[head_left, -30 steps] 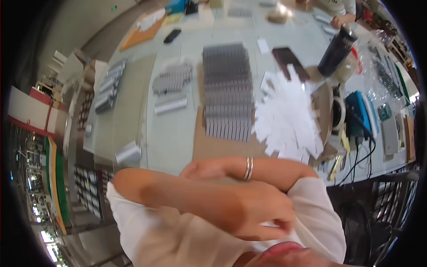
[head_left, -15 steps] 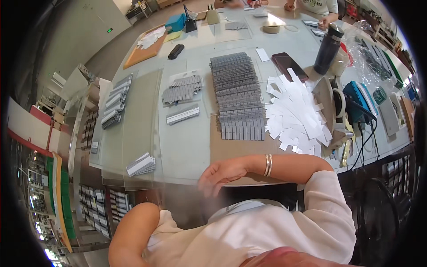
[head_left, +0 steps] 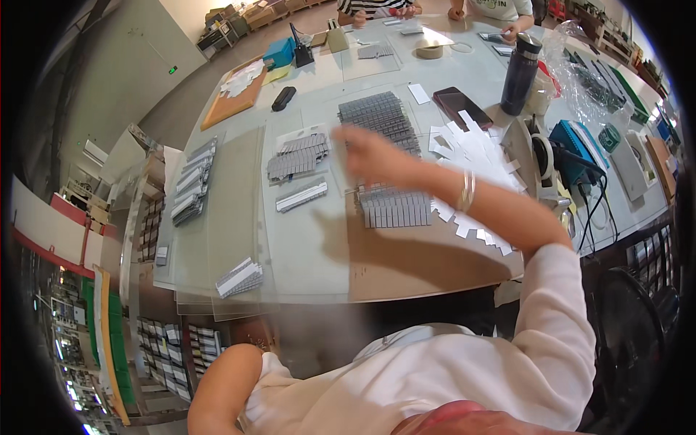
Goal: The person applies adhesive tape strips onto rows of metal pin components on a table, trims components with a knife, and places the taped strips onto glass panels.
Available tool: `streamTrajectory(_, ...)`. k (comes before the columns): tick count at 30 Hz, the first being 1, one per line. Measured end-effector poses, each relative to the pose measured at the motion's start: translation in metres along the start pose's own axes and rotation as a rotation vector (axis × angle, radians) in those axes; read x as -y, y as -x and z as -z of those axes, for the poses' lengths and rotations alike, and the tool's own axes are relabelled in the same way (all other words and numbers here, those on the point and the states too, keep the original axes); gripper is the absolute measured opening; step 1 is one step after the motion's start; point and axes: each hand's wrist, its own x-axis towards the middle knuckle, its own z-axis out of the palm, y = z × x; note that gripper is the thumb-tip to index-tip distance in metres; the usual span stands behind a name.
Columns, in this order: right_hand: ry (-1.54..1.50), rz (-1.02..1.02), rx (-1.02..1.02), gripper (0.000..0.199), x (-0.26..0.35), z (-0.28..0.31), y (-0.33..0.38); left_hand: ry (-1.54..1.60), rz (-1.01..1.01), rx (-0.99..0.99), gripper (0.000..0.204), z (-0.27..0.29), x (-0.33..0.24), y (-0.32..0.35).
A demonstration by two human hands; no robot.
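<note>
My right hand [head_left: 373,156], its wrist ringed with silver bangles, hovers over the long row of grey segmented strips [head_left: 395,210] at the middle of the table. Its fingers point left and are smeared by motion, so whether they hold anything cannot be told. Just left of the fingertips lies a smaller batch of grey strips [head_left: 297,158] on a clear sheet. A short stack of white-and-grey strips [head_left: 301,195] rests nearer to me. Of my left side only the bent arm [head_left: 226,377] shows at the lower edge; the left hand is not visible.
White paper strips [head_left: 471,152] lie heaped at right, beside a phone [head_left: 464,107], a dark bottle [head_left: 520,76] and a tape dispenser [head_left: 525,156]. Strip bundles [head_left: 194,181] sit on glass sheets at left. Brown cardboard [head_left: 428,272] covers the near edge. Co-workers' hands [head_left: 513,30] work at the far side.
My right hand has moved from the table's near edge forward, up over the grey strip row. The view has shifted slightly.
</note>
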Motion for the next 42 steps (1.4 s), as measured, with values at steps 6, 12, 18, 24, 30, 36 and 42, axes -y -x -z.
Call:
streamTrajectory(6,0.167,-0.214,-0.344,0.077,0.039,0.098,-0.103,-0.028,0.102,0.069,0.029,-0.007,-0.023,-0.029)
streamTrajectory(12,0.176,-0.249,-0.368,0.045,0.027,0.129,-0.154,-0.074,0.157,0.132,0.03,-0.017,-0.04,-0.035)
streamTrajectory(18,0.147,-0.302,-0.397,0.035,0.013,0.124,-0.174,-0.134,0.152,0.135,0.037,-0.044,-0.072,-0.021)
streamTrajectory(24,0.088,-0.346,-0.435,0.047,0.008,0.123,-0.185,-0.033,0.343,-0.119,0.028,-0.04,-0.047,0.018)
streamTrajectory(30,0.085,-0.34,-0.4,0.066,-0.01,0.128,-0.187,0.063,0.501,-0.389,0.025,-0.029,0.0,0.067)
streamTrajectory(36,0.042,-0.321,-0.384,0.075,-0.014,0.134,-0.185,0.408,1.617,-1.148,0.031,-0.095,0.067,0.074)
streamTrajectory(42,0.013,-0.301,-0.336,0.074,-0.026,0.134,-0.181,0.401,1.65,-1.007,0.031,-0.085,0.115,0.115)
